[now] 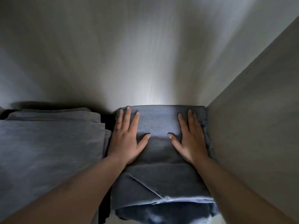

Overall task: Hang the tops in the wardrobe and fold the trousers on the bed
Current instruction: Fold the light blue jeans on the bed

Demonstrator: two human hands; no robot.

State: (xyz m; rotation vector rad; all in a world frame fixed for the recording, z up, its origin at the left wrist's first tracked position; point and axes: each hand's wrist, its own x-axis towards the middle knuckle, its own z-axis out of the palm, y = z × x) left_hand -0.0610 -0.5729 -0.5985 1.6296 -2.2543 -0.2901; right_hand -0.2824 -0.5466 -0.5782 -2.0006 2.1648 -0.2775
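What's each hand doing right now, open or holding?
Left hand: open, fingers straight, pressing flat on the folded dark grey garment.
Right hand: open, fingers straight, pressing flat on the same garment.

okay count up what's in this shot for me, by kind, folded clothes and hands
Folded grey-blue fabric garments: 2, one under the hands, one lighter grey pile beside it on the left
Bare hands pressing flat on the garment: 2, left hand, right hand
Total: 4

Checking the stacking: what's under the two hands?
Both the left hand and right hand press flat on folded dark blue-grey trousers, beside the wardrobe's side wall. Whatever lies beneath the trousers is covered.
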